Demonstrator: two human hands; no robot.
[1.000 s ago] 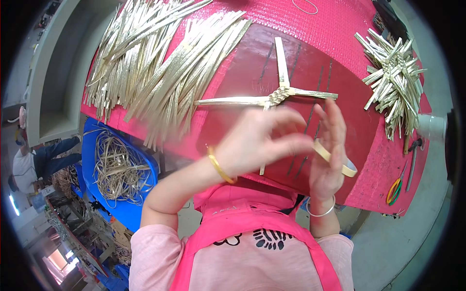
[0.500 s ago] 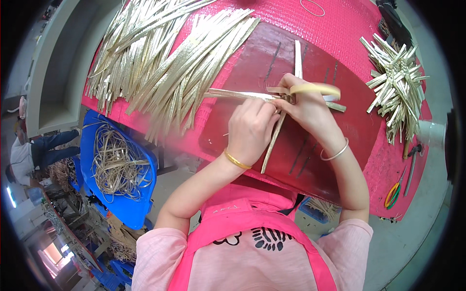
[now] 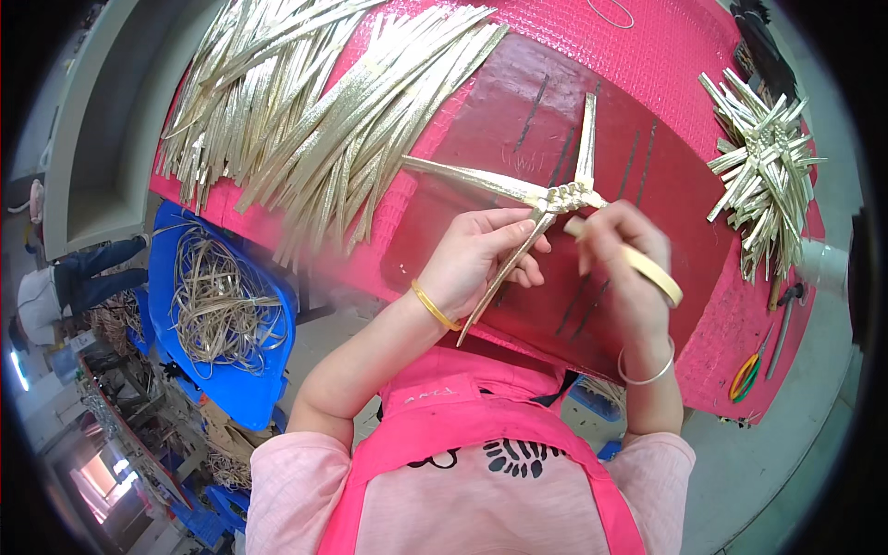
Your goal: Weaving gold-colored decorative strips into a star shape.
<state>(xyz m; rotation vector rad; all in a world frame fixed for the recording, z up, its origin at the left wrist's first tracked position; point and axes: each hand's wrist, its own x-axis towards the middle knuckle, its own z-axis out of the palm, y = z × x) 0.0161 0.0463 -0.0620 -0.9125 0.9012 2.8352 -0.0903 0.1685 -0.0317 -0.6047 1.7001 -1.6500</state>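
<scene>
A braided piece of gold strips (image 3: 562,197) has a knotted middle and long strip ends fanning out over the dark red board (image 3: 684,231). My left hand (image 3: 483,257) pinches the strip end that runs toward me, just below the knotted part, with thumb on top and the other fingers curled beneath. In my right hand (image 3: 634,245), smeared by motion, is a cream roll of tape (image 3: 653,276), carried beside the fingers. The right fingertips are close to the braid's right end, near a pale bit of tape (image 3: 575,227); whether they touch the piece I cannot tell.
Long gold strips (image 3: 370,111) lie heaped at the far left of the pink table cover (image 3: 592,46). On the right are a pile of braided gold pieces (image 3: 760,166) and scissors (image 3: 746,377). A blue bin (image 3: 259,388) of tangled strips stands left, below table height.
My right hand has drawn back toward me and right with the tape roll, uncovering the knotted middle. My left hand has turned and shifted nearer me, and the near strip end tilts more left.
</scene>
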